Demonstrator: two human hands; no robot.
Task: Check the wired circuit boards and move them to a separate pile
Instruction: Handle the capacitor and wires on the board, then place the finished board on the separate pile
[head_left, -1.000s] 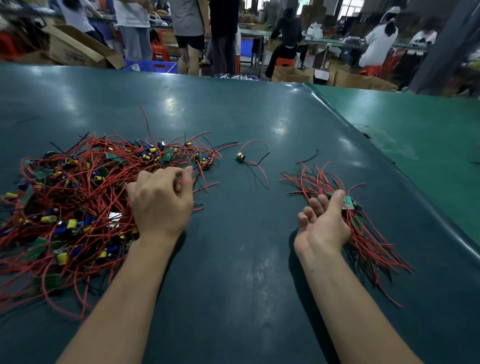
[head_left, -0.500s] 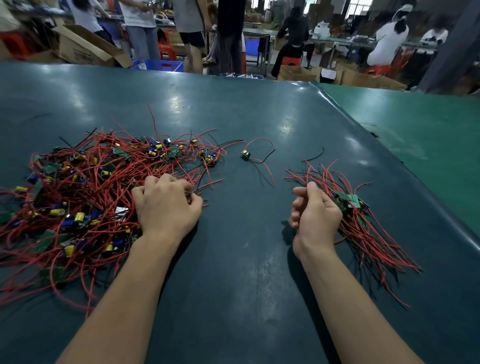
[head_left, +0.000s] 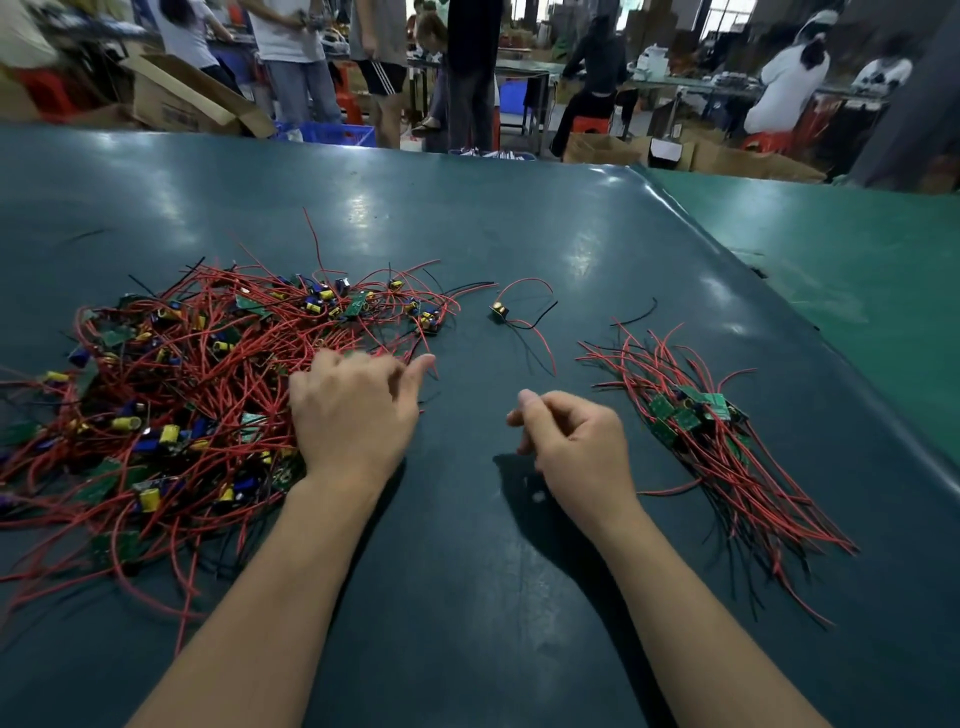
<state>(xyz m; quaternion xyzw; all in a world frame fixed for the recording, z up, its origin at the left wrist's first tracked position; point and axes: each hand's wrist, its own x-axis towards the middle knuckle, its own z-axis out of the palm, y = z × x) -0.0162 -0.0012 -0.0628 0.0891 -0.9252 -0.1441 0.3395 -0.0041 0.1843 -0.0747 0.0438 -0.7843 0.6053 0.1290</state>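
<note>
Red-wired green circuit boards in a large tangled heap (head_left: 171, 405) lie at left on the dark teal worktop (head_left: 467, 597). Left hand (head_left: 353, 415) rests palm-down on the heap's edge, grip relaxed, holding nothing visible. Right hand (head_left: 576, 447) hovers loosely curled, empty, beside the smaller sorted pile (head_left: 701, 431).

a single wide-angle view from the person's head, facing forward and down over both forearms onto the dark green table (head_left: 519, 234). it sits close above the left hand (head_left: 353, 410) and right hand (head_left: 576, 441), which fill the lower middle. beyond the hands, the table's far edge and a blurred workshop run along the top; straight lines bow near the borders.
</note>
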